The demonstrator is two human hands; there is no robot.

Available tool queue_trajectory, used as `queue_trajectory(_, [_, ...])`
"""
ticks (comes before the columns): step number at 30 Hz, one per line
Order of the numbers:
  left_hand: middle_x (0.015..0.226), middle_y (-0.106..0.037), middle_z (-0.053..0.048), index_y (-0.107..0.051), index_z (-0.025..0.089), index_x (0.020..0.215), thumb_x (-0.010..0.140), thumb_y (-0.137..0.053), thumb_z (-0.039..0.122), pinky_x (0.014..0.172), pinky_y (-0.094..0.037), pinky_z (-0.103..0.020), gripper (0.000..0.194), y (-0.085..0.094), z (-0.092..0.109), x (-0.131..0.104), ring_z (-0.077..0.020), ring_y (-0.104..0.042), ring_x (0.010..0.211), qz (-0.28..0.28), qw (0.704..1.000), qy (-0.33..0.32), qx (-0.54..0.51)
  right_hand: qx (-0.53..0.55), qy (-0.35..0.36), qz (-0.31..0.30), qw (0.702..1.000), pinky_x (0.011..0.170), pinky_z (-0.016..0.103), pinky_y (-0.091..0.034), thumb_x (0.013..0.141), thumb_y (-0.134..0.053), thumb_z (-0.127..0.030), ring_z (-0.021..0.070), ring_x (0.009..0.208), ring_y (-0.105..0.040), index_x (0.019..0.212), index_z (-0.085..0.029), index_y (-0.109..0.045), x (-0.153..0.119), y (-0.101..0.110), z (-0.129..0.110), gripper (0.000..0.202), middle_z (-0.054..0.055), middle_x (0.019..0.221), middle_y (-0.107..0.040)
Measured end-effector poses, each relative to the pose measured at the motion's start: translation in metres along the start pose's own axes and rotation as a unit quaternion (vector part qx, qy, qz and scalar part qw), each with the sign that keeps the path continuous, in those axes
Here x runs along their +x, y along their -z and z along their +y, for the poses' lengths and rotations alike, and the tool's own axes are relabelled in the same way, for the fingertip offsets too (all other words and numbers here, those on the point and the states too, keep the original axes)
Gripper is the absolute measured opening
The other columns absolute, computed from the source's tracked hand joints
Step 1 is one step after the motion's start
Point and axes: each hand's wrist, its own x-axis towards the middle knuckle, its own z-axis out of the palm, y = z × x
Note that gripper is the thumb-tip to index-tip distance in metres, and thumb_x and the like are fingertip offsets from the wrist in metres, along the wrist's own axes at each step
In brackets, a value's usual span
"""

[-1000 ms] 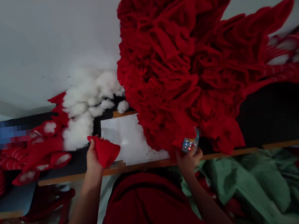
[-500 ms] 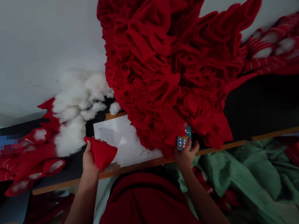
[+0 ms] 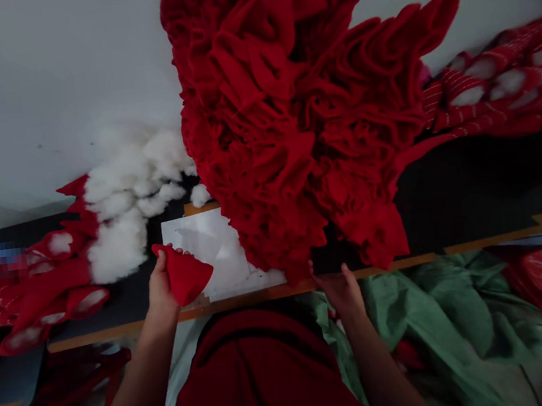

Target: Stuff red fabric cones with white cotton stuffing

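Note:
My left hand (image 3: 161, 287) is closed on a small cone-shaped red felt piece (image 3: 190, 275), held above the front edge of the table. My right hand (image 3: 340, 290) is at the table's front edge, below the big heap. Its thumb and a finger are spread apart, and nothing shows between them. Just above it rises a tall heap of red felt pieces (image 3: 264, 144), stacked and ruffled. A white sheet (image 3: 206, 237) lies between my left hand and the heap. No phone is visible now.
White stuffing (image 3: 119, 215) is piled at the left. Red pieces with white stitch lines and stuffing in their openings (image 3: 85, 301) lie beside it; more stitched pieces (image 3: 494, 86) are at the far right. Green cloth (image 3: 428, 315) hangs below the black table (image 3: 471, 185).
The phone that was in my right hand is out of sight, and that hand has opened and moved slightly down. My left hand still holds the red felt piece. The view has shifted slightly.

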Motion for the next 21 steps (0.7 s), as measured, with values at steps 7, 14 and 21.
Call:
queue_trajectory(7, [0.065,-0.06,-0.001,-0.058,0.018,0.08,0.086,-0.041,0.03,0.064,-0.049,-0.03,0.022,-0.003,0.0,-0.006,-0.0137,-0.058,0.061,0.012,1.0,-0.004,0.004,0.092,-0.027,0.041,0.995,0.093,0.048,-0.04,0.072,-0.053,-0.043,0.0234,0.104,-0.056,0.101,-0.024,-0.06,0.007,0.007,0.003,0.035,0.004,0.104,-0.064])
queue_trajectory(14, [0.066,-0.059,-0.001,-0.057,0.018,0.081,0.085,-0.043,0.03,0.066,-0.049,-0.03,0.02,-0.003,-0.001,-0.004,-0.0134,-0.058,0.062,-0.002,1.0,-0.005,0.003,0.119,-0.072,0.084,0.987,0.09,0.054,-0.038,0.073,-0.042,-0.036,0.0243,0.105,-0.054,0.098,-0.021,-0.058,0.015,0.02,0.014,0.033,0.008,0.102,-0.063])
queue_trajectory(21, [0.066,-0.059,-0.001,-0.058,0.018,0.081,0.086,-0.04,0.031,0.068,-0.049,-0.032,0.022,-0.002,-0.002,-0.001,-0.0143,-0.058,0.062,-0.019,1.0,-0.002,0.004,0.109,-0.15,0.154,0.97,0.082,0.052,-0.044,0.078,-0.03,-0.04,0.0238,0.097,-0.057,0.09,-0.02,-0.056,0.023,0.014,0.007,0.035,0.009,0.093,-0.064])
